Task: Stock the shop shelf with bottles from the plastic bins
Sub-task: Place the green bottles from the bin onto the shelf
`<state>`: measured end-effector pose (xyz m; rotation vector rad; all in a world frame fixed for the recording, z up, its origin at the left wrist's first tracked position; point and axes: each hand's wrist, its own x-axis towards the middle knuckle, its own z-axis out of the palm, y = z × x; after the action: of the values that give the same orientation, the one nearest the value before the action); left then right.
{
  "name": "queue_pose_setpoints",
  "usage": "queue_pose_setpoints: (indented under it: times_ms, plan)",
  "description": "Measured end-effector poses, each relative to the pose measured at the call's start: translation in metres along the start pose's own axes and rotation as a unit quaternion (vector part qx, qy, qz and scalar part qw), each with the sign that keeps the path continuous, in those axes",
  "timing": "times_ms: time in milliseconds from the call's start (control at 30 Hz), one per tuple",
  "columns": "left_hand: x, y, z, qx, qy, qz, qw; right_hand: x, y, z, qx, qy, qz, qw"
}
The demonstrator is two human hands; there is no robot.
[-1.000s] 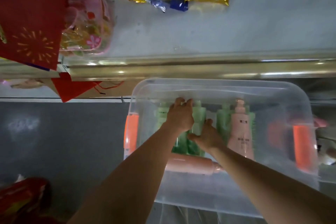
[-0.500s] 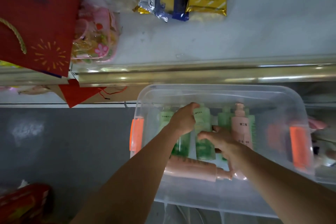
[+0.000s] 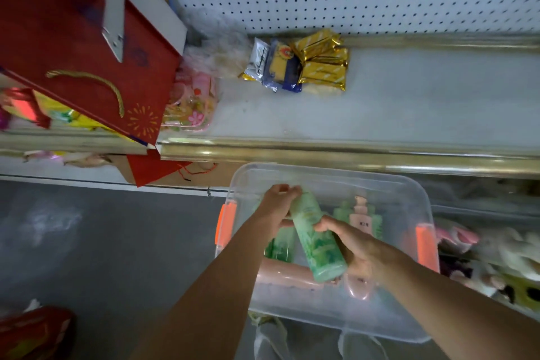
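Green bottle (image 3: 317, 238) is above the bin (image 3: 327, 177), tilted, cap end away from me. My left hand (image 3: 277, 207) curls round its cap end; my right hand (image 3: 355, 251) grips its lower body, fingers wrapped. Below, in the clear plastic bin: more green bottles (image 3: 279, 247) upright, one pink pump bottle (image 3: 363, 218) upright, one pink bottle (image 3: 285, 273) lying flat. Shelf (image 3: 409, 108) beyond the bin holds gold foil packets (image 3: 321, 67) against pegboard; red bag (image 3: 87, 67) at left.

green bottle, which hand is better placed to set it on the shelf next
Probably the right hand: it wraps the green bottle around its body near the base, while the left hand only holds the cap end.
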<state>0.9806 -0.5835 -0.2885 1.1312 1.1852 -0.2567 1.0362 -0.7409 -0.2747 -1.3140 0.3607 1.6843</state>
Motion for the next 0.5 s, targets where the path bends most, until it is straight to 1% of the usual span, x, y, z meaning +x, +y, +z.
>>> queue_pose_setpoints:
  times_ms: [67,167,233,300,367,500]
  plan:
    - [-0.017,0.01,-0.006,-0.022,-0.015,0.011,1.0,-0.017,-0.005,0.005,-0.002,-0.025,-0.012,1.0]
    - [-0.047,0.03,-0.012,-0.035,-0.001,0.06,0.998,-0.045,-0.016,0.012,-0.011,-0.084,-0.023,0.996]
    - [-0.067,0.047,-0.015,-0.033,0.016,0.101,0.994,-0.065,-0.022,0.018,-0.059,-0.116,-0.025,0.991]
    - [-0.087,0.064,-0.019,-0.036,0.031,0.14,0.989,-0.086,-0.03,0.027,-0.142,-0.128,-0.042,0.981]
    - [-0.109,0.082,-0.022,-0.053,0.035,0.178,0.982,-0.106,-0.04,0.038,-0.219,-0.102,-0.079,0.967]
    - [-0.15,0.116,-0.023,-0.051,0.033,0.261,0.963,-0.14,-0.059,0.061,-0.312,-0.018,-0.165,0.935]
